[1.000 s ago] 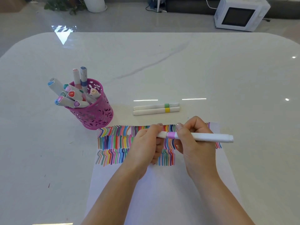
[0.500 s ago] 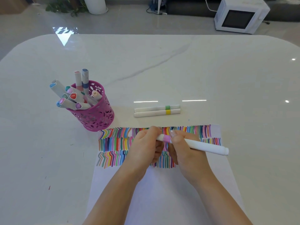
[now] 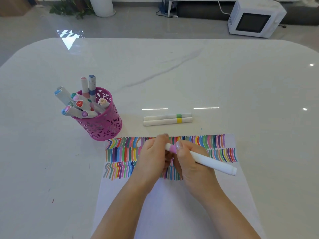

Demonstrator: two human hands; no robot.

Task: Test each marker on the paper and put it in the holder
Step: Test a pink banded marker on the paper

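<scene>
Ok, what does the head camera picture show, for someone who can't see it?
A left hand and a right hand grip a white marker with a pink band over paper with rows of coloured test lines. A pink holder full of markers stands to the left; two more markers lie side by side beyond the paper.

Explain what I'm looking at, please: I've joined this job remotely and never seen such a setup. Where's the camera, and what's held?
No machine here: a person works with bare hands, and the picture comes from a camera worn on their head, looking down. The left hand and right hand both grip one white marker with a pink band, above the paper striped with colour tests. On the table are a pink holder full of markers and, to its right, a green-banded marker and a yellow-banded marker lying side by side.
</scene>
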